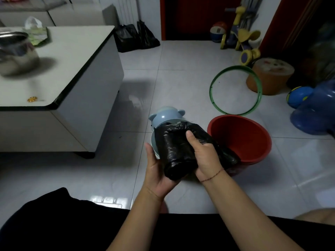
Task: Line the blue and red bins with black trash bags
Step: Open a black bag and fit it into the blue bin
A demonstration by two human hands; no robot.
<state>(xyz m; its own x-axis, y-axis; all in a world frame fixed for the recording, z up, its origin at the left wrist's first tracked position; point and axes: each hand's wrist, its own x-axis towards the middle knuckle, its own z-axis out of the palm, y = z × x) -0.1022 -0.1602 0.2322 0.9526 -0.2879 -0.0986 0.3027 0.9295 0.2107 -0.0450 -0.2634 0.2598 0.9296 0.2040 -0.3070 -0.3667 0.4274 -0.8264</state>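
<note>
A roll of black trash bags (178, 151) is held in front of me over the tiled floor. My left hand (159, 171) cups its lower end from underneath, and my right hand (204, 156) grips its right side with the thumb on top. Behind the roll stands a small light-blue bin (165, 116) with ear-like handles, partly hidden by the roll and my left hand. The red bin (243, 140) stands open on the floor just right of my hands; nothing shows inside it.
A white low table (76, 57) with a steel pot (17, 53) stands to the left. A green ring (235, 90) lies beyond the red bin, with an orange stool (272, 75), a toy scooter (243, 38) and blue toys (315, 107) at right. Two full black bags (136, 38) lean against the far wall.
</note>
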